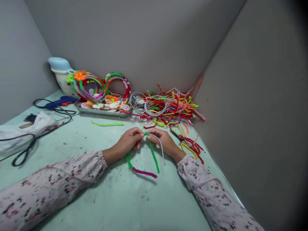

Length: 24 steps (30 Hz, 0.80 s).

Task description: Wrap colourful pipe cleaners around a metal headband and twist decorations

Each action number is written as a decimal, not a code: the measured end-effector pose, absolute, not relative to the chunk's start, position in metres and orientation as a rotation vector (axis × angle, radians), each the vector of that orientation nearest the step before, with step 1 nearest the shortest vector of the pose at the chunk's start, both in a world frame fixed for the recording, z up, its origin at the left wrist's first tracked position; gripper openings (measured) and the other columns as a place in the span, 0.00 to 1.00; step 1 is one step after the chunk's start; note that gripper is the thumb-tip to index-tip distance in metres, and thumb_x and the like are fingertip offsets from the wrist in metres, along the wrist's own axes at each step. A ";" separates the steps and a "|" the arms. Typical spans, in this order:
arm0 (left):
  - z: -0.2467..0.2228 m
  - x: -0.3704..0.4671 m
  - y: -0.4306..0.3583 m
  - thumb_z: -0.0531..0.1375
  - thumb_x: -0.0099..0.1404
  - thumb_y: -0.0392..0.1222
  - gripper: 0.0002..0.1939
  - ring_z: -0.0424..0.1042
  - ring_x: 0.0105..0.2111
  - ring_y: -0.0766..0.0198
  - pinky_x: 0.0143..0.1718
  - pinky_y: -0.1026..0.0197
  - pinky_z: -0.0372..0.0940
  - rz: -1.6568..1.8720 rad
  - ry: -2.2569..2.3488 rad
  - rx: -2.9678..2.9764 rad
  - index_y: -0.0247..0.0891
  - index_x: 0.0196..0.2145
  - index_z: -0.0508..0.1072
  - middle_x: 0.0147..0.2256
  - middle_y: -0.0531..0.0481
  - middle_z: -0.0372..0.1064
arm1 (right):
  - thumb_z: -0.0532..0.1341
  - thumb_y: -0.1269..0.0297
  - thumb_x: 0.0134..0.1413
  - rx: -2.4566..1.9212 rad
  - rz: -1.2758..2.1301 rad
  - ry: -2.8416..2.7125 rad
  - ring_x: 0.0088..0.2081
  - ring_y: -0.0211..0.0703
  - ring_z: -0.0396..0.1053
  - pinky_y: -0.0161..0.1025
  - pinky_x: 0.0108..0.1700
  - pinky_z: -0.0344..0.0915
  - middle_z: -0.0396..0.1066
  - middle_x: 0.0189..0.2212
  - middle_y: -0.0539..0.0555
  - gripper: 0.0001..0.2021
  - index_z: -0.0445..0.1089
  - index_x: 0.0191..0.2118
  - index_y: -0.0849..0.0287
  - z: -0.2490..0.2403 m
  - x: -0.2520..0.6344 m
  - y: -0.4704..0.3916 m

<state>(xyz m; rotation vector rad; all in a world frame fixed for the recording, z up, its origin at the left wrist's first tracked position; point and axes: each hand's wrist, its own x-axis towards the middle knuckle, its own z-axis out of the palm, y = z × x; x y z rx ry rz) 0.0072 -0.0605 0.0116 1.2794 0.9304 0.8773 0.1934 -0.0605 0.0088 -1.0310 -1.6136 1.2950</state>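
Note:
Above the middle of the table, my left hand [131, 140] pinches a thin headband whose wrapped end, green then magenta [144, 173], curves out below it. The headband's other end is a bare grey-white band [160, 146], arching past my right hand [160, 138]. Between my fingertips a green pipe cleaner [154, 157] is wound round the band, its loose tail hanging down. My right thumb and finger are closed on the pipe cleaner where it meets the band. Both hands nearly touch. The fingers partly hide the winding.
Behind my hands lies a heap of coloured pipe cleaners [176, 107] with grey bands. A metal tray [103, 112] holds shells and wrapped headbands [116, 80]. Yellow-handled scissors [189, 149] lie right. A blue glue gun [61, 102], black cord [36, 138] and plastic bag [39, 125] are left.

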 end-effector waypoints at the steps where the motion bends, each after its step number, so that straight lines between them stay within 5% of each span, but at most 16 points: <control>1: 0.012 0.007 -0.061 0.59 0.62 0.43 0.08 0.62 0.15 0.74 0.16 0.70 0.52 0.875 0.930 1.276 0.37 0.31 0.64 0.22 0.58 0.64 | 0.67 0.56 0.49 -1.034 1.292 -1.609 0.28 0.35 0.66 0.34 0.31 0.63 0.73 0.31 0.50 0.15 0.73 0.40 0.58 0.009 0.192 -0.061; 24: 0.007 0.006 -0.058 0.57 0.64 0.46 0.10 0.58 0.11 0.74 0.12 0.71 0.49 0.790 0.962 1.363 0.38 0.29 0.65 0.18 0.58 0.62 | 0.61 0.69 0.55 -1.008 0.693 -1.979 0.35 0.39 0.72 0.34 0.38 0.66 0.77 0.34 0.52 0.07 0.76 0.38 0.58 0.006 0.196 -0.060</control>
